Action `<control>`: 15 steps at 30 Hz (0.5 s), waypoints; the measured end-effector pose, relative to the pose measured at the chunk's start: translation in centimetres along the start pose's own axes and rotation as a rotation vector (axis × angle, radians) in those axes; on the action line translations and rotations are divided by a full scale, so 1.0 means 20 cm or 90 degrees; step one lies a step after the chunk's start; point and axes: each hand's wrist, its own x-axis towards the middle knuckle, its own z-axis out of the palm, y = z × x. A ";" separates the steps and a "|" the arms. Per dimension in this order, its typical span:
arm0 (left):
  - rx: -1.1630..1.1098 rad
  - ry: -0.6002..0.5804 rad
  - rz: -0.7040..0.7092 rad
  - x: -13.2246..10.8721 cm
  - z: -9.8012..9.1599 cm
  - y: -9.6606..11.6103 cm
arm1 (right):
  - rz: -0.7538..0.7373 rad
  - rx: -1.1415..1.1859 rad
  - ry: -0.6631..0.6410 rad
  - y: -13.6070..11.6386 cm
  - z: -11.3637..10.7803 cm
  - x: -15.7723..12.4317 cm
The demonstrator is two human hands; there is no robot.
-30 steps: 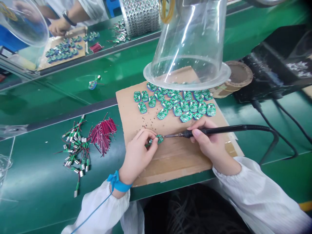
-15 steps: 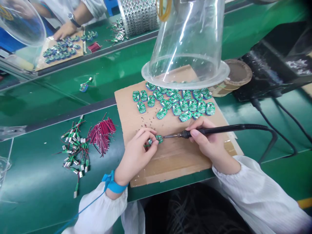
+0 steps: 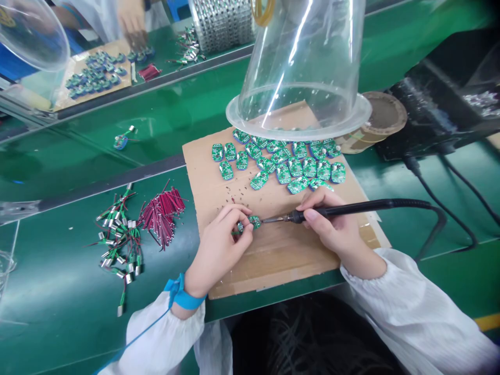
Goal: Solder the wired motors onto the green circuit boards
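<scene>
My left hand (image 3: pixel 226 237), with a blue strap at its wrist, pinches a small green circuit board (image 3: pixel 254 222) over the cardboard sheet (image 3: pixel 273 260). Its fingers hide part of that board. In my right hand (image 3: pixel 332 224) a black soldering iron (image 3: pixel 336 209) is gripped like a pen, its metal tip at the board's right edge. Whether the tip touches the board I cannot tell. Several more green circuit boards (image 3: pixel 295 167) lie on the far half of the cardboard. To the left are a bundle of red wires (image 3: pixel 163 214) and small metal parts with green and red leads (image 3: pixel 119 234).
A clear plastic funnel-shaped hood (image 3: pixel 299 73) hangs over the far boards. Behind it on the right stand a round tub (image 3: pixel 385 117) and a black holder (image 3: pixel 433 99). One wired board (image 3: pixel 122 141) lies on the green belt (image 3: pixel 164 125). Across it, a co-worker's hand (image 3: pixel 132 23) is over similar boards.
The wired board on the belt has shifted left. The co-worker's hand has moved right over the boards there. My hands, the board and the iron stay nearly still.
</scene>
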 end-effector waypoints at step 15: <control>0.002 0.007 0.012 0.00 0.00 0.00 | 0.010 0.001 0.001 0.01 0.00 -0.01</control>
